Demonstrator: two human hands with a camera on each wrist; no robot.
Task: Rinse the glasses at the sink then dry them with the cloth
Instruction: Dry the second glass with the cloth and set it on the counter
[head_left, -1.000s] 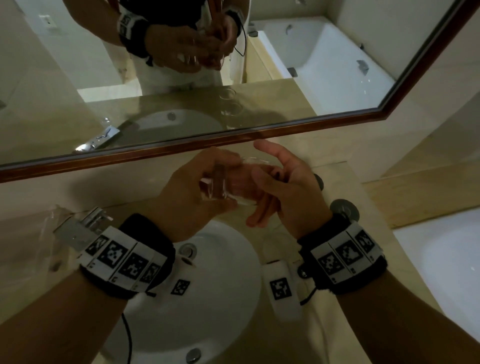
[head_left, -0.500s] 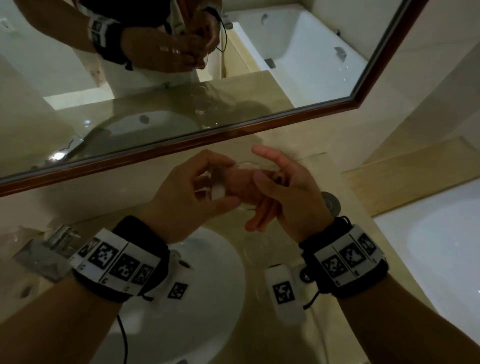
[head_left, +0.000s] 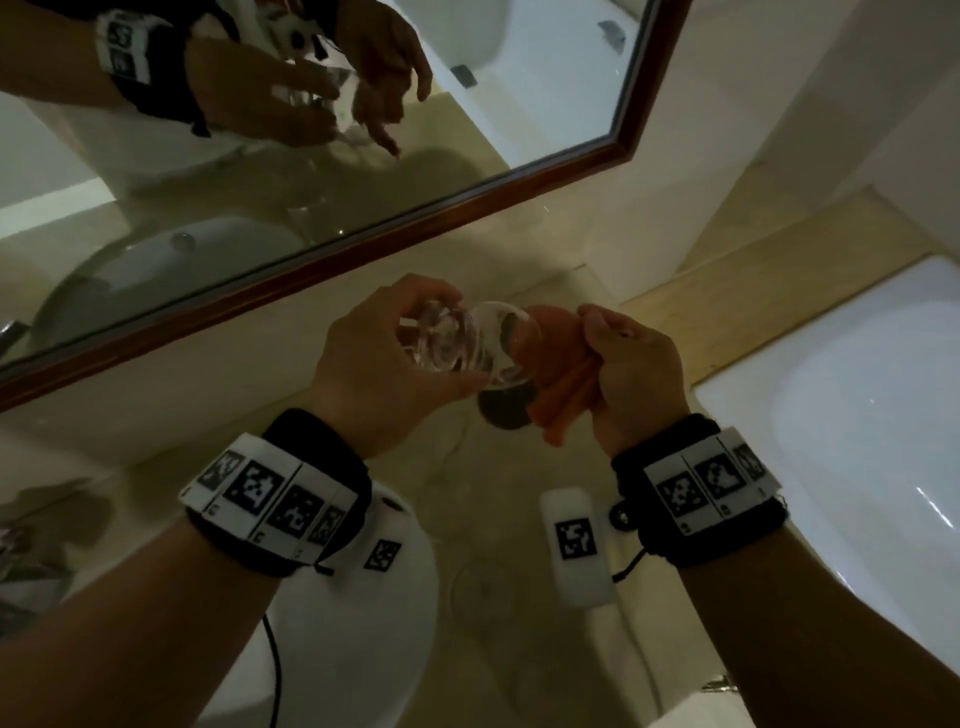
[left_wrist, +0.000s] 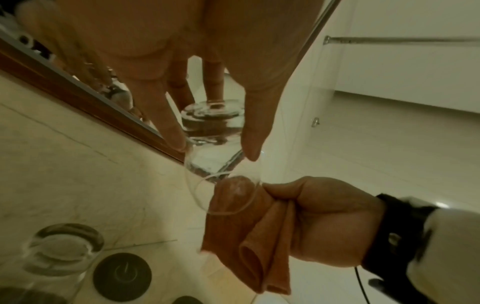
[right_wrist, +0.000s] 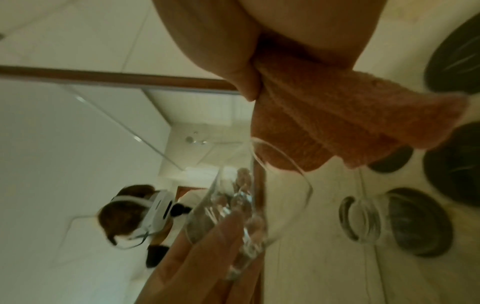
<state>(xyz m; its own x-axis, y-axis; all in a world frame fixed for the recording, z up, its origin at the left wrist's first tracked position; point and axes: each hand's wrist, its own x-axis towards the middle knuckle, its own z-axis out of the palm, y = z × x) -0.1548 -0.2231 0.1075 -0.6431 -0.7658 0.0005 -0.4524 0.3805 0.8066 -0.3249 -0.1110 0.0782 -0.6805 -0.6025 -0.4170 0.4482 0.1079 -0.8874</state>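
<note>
We hold the glass (head_left: 457, 345) sideways above the counter (head_left: 363, 493), between the mirror (head_left: 311, 156) and the sink (head_left: 363, 623). Our left hand (head_left: 374, 374) curls round its thick base, fingertips (left_wrist: 176, 142) and thumb pinching the wall from opposite sides, the open mouth turned toward our right. Our right hand (head_left: 634, 374) bunches the orange cloth (head_left: 563, 395) in a closed fist, and a wad of it pokes just inside the rim.

We judge the drying has only begun, and several things could go wrong from here. The glass is probably wet and smooth, and our hold is a fingertip pinch near the base; if we push or twist the cloth hard into the mouth, the glass may turn in our fingers or slip out and hit the stone counter below. The rim looks thin, so a sideways press with the wad could stress it.

A second glass (left_wrist: 62, 253) stands on the counter beneath our hands, next to some dark round discs (left_wrist: 122, 276). A dropped glass, or the cloth's hanging tail swept low, could knock it over. The bunched cloth may also miss the bottom and leave water inside.
</note>
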